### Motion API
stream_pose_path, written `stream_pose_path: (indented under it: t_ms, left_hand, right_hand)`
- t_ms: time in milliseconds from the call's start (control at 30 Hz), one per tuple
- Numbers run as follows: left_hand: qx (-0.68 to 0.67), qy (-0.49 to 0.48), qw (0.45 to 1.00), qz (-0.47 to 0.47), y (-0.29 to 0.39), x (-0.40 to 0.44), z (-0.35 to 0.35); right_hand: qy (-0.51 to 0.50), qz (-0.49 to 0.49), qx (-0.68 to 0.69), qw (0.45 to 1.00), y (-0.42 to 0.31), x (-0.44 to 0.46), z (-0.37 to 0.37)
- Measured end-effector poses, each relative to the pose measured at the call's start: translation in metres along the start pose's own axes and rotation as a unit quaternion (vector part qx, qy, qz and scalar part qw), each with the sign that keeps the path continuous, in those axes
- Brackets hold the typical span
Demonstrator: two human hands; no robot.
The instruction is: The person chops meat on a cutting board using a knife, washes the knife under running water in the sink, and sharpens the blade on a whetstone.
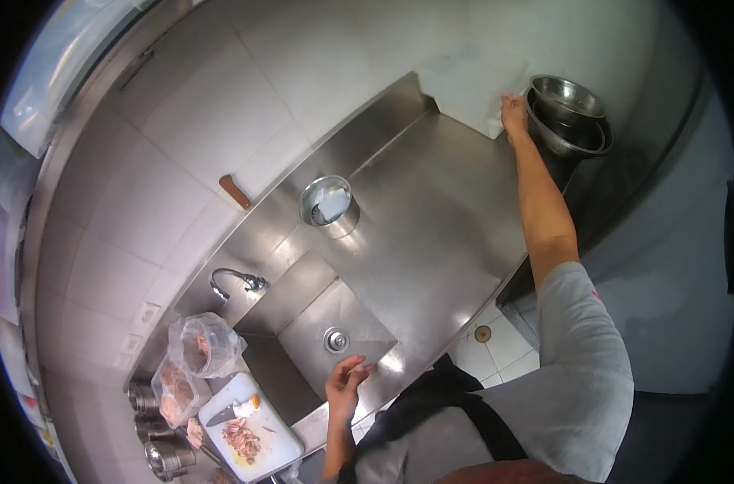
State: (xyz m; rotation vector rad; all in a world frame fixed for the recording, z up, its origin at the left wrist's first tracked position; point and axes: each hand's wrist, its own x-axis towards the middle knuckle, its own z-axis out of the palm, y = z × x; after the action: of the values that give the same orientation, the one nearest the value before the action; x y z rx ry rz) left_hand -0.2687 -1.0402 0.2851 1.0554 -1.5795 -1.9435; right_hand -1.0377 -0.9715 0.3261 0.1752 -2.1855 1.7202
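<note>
My right hand (513,115) reaches far out to the back right corner of the steel counter. Its fingers are closed at the edge of a whitish, translucent plastic container (468,90) that stands against the wall. Just right of that hand are stacked metal bowls (572,133). My left hand (347,381) hovers near the front edge of the sink (322,315), holding nothing, with its fingers loosely bent and apart.
Left of the sink, a white cutting board (282,440) bears chopped meat (241,440) and a knife (225,414). Clear bags (205,343) of meat lie behind it. A curved faucet (236,278) and a steel pot (329,206) stand along the wall.
</note>
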Motion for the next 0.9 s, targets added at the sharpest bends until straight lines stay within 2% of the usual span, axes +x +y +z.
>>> stream_pose_path:
  t_ms: [67, 100, 133, 167, 200, 233, 267, 300, 367, 467, 533, 633, 733, 800, 900]
  left_hand:
    - [-0.032, 0.068, 0.997, -0.029, -0.014, -0.022, -0.017]
    - [-0.05, 0.102, 0.993, -0.042, -0.019, -0.03, -0.023]
    - [-0.056, 0.116, 0.991, -0.04, -0.024, -0.035, -0.028]
    - [-0.064, 0.132, 0.988, -0.04, -0.03, -0.041, -0.033]
    - [-0.069, 0.149, 0.986, -0.04, -0.034, -0.048, -0.037]
    - [-0.072, 0.152, 0.985, -0.041, -0.033, -0.053, -0.039]
    - [-0.059, 0.149, 0.986, -0.035, -0.032, -0.056, -0.044]
    - [-0.047, 0.148, 0.987, -0.028, -0.033, -0.058, -0.048]
    - [-0.023, 0.152, 0.988, -0.009, -0.041, -0.065, -0.06]
    - [0.005, 0.121, 0.992, 0.016, -0.05, -0.084, -0.088]
    - [-0.006, 0.128, 0.992, 0.015, -0.045, -0.105, -0.103]
    - [-0.042, 0.154, 0.987, 0.023, -0.053, -0.13, -0.136]
    - [-0.082, 0.184, 0.98, 0.0, -0.057, -0.155, -0.17]
    - [-0.093, 0.188, 0.978, 0.0, -0.069, -0.157, -0.19]
    - [-0.065, 0.203, 0.977, 0.01, -0.062, -0.145, -0.205]
  right_hand:
    - [0.081, -0.081, -0.056, 0.992, 0.0, -0.028, 0.007]
    - [0.041, -0.099, -0.057, 0.993, 0.008, -0.059, 0.01]
    - [-0.056, -0.058, -0.019, 0.997, 0.032, -0.09, 0.022]
    - [-0.162, 0.068, 0.07, 0.982, 0.016, -0.149, 0.016]
    - [-0.244, 0.101, 0.206, 0.942, 0.008, -0.209, 0.012]
    - [-0.308, 0.08, 0.262, 0.911, 0.006, -0.267, 0.011]
    - [-0.375, 0.12, 0.257, 0.882, 0.0, -0.319, 0.012]
    - [-0.442, 0.119, 0.249, 0.853, -0.005, -0.369, 0.01]
    - [-0.552, 0.175, 0.198, 0.791, -0.048, -0.459, -0.004]
    - [-0.728, 0.146, 0.166, 0.649, -0.082, -0.561, -0.009]
    - [-0.772, 0.147, 0.146, 0.601, -0.097, -0.613, 0.004]
    - [-0.798, 0.085, 0.08, 0.591, -0.116, -0.645, 0.035]
    - [-0.74, -0.044, -0.001, 0.672, -0.127, -0.669, 0.083]
    - [-0.684, -0.061, -0.022, 0.727, -0.133, -0.679, 0.13]
    - [-0.524, -0.193, -0.044, 0.828, -0.148, -0.695, 0.211]
